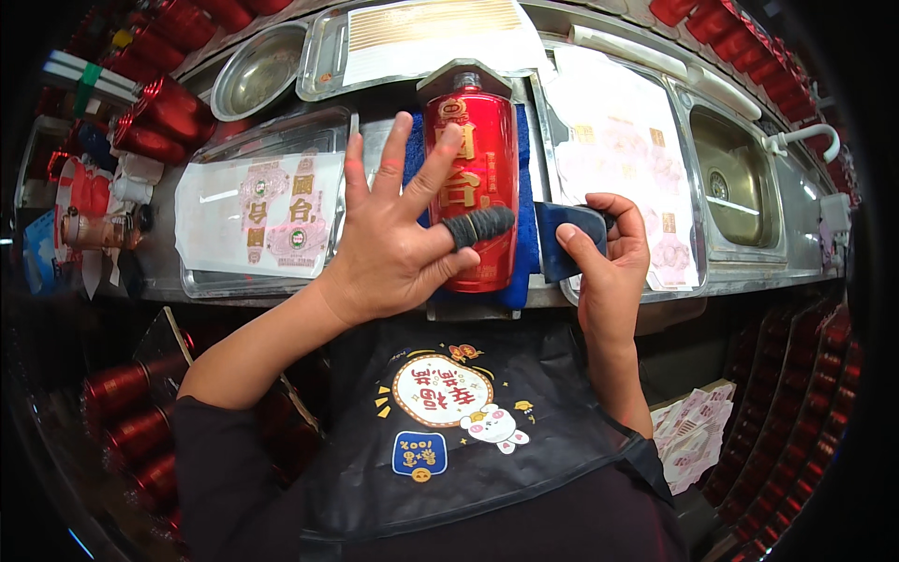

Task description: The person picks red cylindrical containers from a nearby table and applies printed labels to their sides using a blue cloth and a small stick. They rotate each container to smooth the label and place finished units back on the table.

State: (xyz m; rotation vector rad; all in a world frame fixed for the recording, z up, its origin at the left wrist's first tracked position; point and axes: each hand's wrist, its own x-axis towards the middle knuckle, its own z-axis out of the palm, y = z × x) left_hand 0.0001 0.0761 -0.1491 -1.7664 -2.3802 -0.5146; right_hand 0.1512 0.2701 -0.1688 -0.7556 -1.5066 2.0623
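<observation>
A red bottle [472,183] with gold lettering lies on a blue cloth [526,253], its dark threaded neck away from me. My left hand [393,218] is spread over the bottle's left side and lower part. A dark fabric sleeve [481,227] wraps its index finger, which overlies the bottle; whether it presses on the surface I cannot tell. To the right of the bottle, my right hand [611,253] holds a dark blue flat scraper [570,235] between thumb and fingers. The bottle's neck end lies by a grey angled metal support [432,83].
Trays hold a decal sheet [281,214] at left, white sheets [611,105] at right and a gold-striped sheet [435,35] behind. A metal bowl [258,70] stands back left; a sink [730,183] with a white faucet [808,142] is right. Red bottles [168,112] crowd the left.
</observation>
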